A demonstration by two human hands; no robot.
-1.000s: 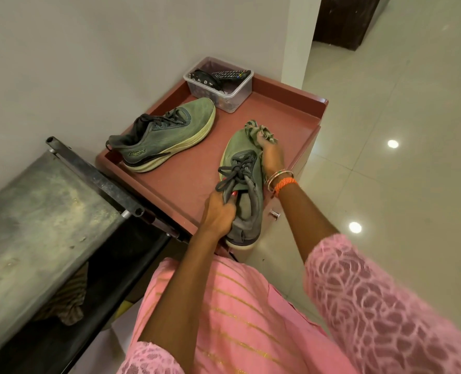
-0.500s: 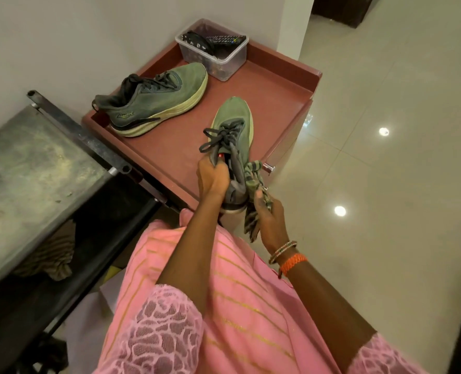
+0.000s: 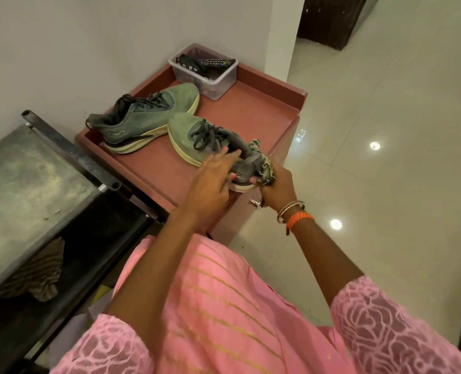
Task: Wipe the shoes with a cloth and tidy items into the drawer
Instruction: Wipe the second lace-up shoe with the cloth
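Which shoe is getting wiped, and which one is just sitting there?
The nearer shoe by the cabinet's front edge: the left hand rests on it and the right hand holds the cloth at its heel. The shoe by the wall is untouched.

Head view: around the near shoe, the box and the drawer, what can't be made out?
- Near shoe: its heel is covered by the left hand, the cloth and the right hand.
- Clear box: a remote shows; the smaller contents are too small to tell.
- Drawer: only a metal knob shows below the cabinet top; the front is hidden by the hands.
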